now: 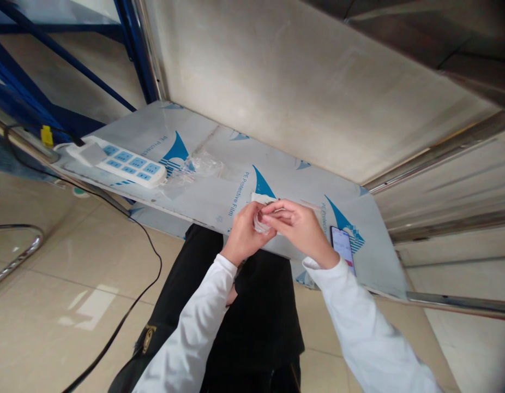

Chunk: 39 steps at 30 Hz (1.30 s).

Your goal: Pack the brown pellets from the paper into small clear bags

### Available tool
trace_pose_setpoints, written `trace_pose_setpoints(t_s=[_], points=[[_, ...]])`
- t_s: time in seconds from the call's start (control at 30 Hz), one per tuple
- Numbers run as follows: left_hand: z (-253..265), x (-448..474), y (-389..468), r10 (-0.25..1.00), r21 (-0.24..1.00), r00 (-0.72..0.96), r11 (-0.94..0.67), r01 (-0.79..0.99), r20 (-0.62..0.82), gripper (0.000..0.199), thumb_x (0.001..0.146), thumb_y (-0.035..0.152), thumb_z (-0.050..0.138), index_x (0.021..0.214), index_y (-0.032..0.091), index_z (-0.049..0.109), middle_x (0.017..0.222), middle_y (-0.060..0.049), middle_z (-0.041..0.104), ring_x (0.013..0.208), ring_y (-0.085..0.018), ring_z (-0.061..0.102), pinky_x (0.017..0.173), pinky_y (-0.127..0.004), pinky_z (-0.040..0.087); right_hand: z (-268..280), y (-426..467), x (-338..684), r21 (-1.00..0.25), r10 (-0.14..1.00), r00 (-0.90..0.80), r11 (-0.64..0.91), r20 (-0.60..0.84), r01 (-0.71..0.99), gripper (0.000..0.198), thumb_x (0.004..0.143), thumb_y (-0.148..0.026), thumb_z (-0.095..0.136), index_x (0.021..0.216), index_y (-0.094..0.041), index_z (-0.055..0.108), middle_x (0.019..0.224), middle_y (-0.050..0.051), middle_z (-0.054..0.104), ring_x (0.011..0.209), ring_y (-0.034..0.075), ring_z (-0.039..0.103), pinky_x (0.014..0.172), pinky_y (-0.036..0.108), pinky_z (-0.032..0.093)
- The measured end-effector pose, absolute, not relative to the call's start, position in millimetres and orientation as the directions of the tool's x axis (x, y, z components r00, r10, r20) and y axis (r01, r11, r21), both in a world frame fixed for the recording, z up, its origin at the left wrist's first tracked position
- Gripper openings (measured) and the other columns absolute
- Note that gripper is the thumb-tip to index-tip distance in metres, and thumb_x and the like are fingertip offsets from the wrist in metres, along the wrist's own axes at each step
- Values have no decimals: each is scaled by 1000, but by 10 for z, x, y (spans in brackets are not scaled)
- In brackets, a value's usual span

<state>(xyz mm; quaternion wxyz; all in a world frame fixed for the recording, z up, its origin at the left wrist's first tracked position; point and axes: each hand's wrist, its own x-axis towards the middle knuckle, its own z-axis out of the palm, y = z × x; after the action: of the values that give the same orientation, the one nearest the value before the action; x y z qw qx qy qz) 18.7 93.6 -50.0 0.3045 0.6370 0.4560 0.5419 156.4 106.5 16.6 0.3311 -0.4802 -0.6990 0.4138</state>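
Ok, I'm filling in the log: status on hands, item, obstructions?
Left hand holding small clear item; right hand at it, fingertips bunched. Item partly hidden, exact kind unclear. Phone beside right wrist, not between hands.

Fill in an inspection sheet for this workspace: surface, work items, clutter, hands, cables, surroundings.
Surface: grey metal tabletop under blue-printed protective film.
Work items: small clear plastic item, mostly hidden by fingers.
Clutter: crumpled clear plastic bag, long white power strip with blue socket faces, dark-edged rectangular phone with lit screen.
Hands: left hand holds the item; right hand has its fingers at it, grip unclear.
Cables: long thin black cable hangs past the tabletop edge.
Surroundings: blue metal frame, glossy beige tiled floor.
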Motion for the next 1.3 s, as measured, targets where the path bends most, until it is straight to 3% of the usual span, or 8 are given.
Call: trace_pose_setpoints(t_s=[0.1, 0.17, 0.53, 0.73, 0.87, 0.97, 1.13, 1.3], points=[[-562, 123, 981, 915, 880, -37, -374, 292, 401, 29, 71, 33, 71, 89, 21, 51, 74, 3, 54, 67, -12, 54, 67, -26, 44, -74, 1370, 1848, -831, 985, -56, 166, 161, 531, 18, 82, -31, 63, 93, -17, 64, 85, 6, 73, 75, 17, 70, 71, 29, 57], [-591, 76, 1006, 919, 881, -53, -358, 309, 392, 31, 71, 34, 71, 91, 21, 51, 75, 3, 54, 68, -12, 54, 68, -26, 45, -290, 1587, 2047, -692, 985, 76, 56, 158, 720, 16, 81, -24, 59, 93, -15, 65, 87, 8, 73, 73, 16, 69, 71, 28, 56], [-627, 24, 1024, 929, 890, -53, -332, 312, 366, 41, 69, 38, 74, 90, 22, 42, 87, 0, 53, 79, -14, 55, 68, -25, 44, -1088, 2125, 2168, -422, 986, 149, -102, 79, 901, 11, 78, -24, 63, 78, -15, 71, 82, 11, 73, 82, 21, 67, 84, 33, 47], [-578, 8, 1026, 898, 882, -63, -413, 226, 436, 45, 66, 37, 76, 91, 22, 42, 88, 0, 53, 77, -13, 55, 66, -24, 43, -729, 1952, 1980, -468, 975, 159, -68, 158, 881, 19, 80, -31, 62, 82, -14, 72, 81, 9, 72, 73, 19, 64, 75, 30, 47], [-491, 25, 1009, 895, 886, -58, -428, 177, 443, 46, 65, 34, 77, 90, 22, 41, 86, 1, 53, 69, -10, 52, 59, -21, 40, -64, 1342, 1701, -653, 934, -10, 258, 358, 712, 27, 86, -41, 59, 96, -18, 69, 78, 2, 66, 63, 13, 56, 62, 26, 46], [-409, 69, 982, 883, 877, -40, -458, 145, 468, 43, 65, 29, 75, 89, 22, 41, 84, 2, 51, 68, -10, 49, 60, -21, 40, 359, 910, 1483, -608, 898, -239, 428, 369, 669, 16, 85, -32, 64, 92, -20, 71, 74, 0, 60, 63, 12, 53, 63, 25, 45], [-346, 154, 936, 860, 850, 1, -504, 155, 510, 36, 65, 22, 71, 84, 21, 40, 75, 5, 46, 64, -9, 46, 61, -21, 39, 519, 748, 1401, -489, 852, -457, 522, 255, 699, 16, 89, -29, 60, 93, -22, 74, 83, 3, 59, 77, 15, 58, 70, 28, 46], [-403, 109, 954, 895, 881, -75, -414, 228, 439, 41, 65, 31, 75, 83, 22, 39, 72, 6, 44, 59, -8, 43, 56, -20, 37, 70, 1163, 1778, -583, 906, -245, 412, 346, 700, 23, 93, -31, 53, 94, -19, 72, 85, 5, 65, 76, 15, 60, 68, 26, 47]])
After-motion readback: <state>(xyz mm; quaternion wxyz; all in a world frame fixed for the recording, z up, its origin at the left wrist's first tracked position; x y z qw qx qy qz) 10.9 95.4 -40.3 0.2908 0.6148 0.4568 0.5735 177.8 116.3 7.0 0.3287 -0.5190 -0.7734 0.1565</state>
